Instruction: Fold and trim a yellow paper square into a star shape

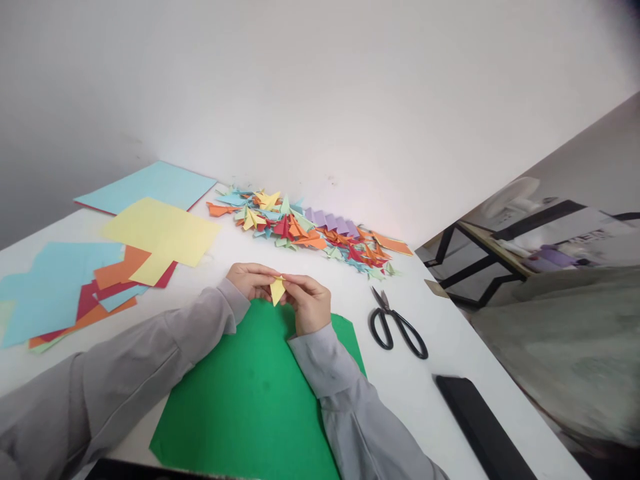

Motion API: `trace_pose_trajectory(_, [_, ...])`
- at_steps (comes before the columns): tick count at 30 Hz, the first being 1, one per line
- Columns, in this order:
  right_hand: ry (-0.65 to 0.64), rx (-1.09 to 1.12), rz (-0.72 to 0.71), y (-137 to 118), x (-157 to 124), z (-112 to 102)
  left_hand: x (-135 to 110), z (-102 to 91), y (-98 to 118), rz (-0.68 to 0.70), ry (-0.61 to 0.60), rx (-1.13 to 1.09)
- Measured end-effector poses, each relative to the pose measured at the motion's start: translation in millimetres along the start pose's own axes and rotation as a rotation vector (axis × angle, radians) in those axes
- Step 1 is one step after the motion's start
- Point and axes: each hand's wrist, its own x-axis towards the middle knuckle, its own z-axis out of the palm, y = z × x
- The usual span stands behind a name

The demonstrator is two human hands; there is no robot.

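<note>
Between the fingertips of both hands is a small folded piece of yellow paper [277, 291], its pointed end hanging down. My left hand [251, 281] pinches its upper left side, and my right hand [309, 300] grips the upper right. Both hands are just above the far edge of a green sheet [250, 393] lying on the white table. Part of the fold is hidden behind the fingers.
Folded paper pieces [287, 225] in many colours lie along the wall. Loose coloured sheets, including a yellow sheet [165, 233] and a blue sheet [60, 283], spread at left. Scissors [395, 323] and a long black object [483, 427] lie at right, near the table edge.
</note>
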Motion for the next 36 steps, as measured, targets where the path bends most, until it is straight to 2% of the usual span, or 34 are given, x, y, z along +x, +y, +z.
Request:
trace_pose_trajectory(5, [0.014,-0.038,-0.045,0,0,-1,-2,3.5,2,-0.008,0.006,0.004])
trace_pose_trajectory(9, [0.026,-0.118,-0.091,-5,-2,2,-2,4.6,-1,0.054,-0.037,0.13])
trace_pose_trajectory(12, [0.022,-0.133,-0.091,-7,-3,4,-1,3.6,-5,0.088,-0.026,0.159])
trace_pose_trajectory(18, [-0.023,0.034,0.127,-4,1,0,-2,4.1,-5,0.193,0.034,0.191])
trace_pose_trajectory(21, [-0.028,0.014,0.149,-2,2,0,-2,4.3,-5,0.231,0.049,0.211])
trace_pose_trajectory(25, [-0.044,-0.036,0.065,-1,1,1,0,2.2,-7,0.201,0.036,0.162])
trace_pose_trajectory(29, [-0.056,-0.043,0.014,0,0,-1,2,0.3,-10,0.15,-0.035,0.115])
trace_pose_trajectory(36, [-0.087,-0.04,0.057,-1,0,0,1,1.6,-7,0.095,-0.07,0.097])
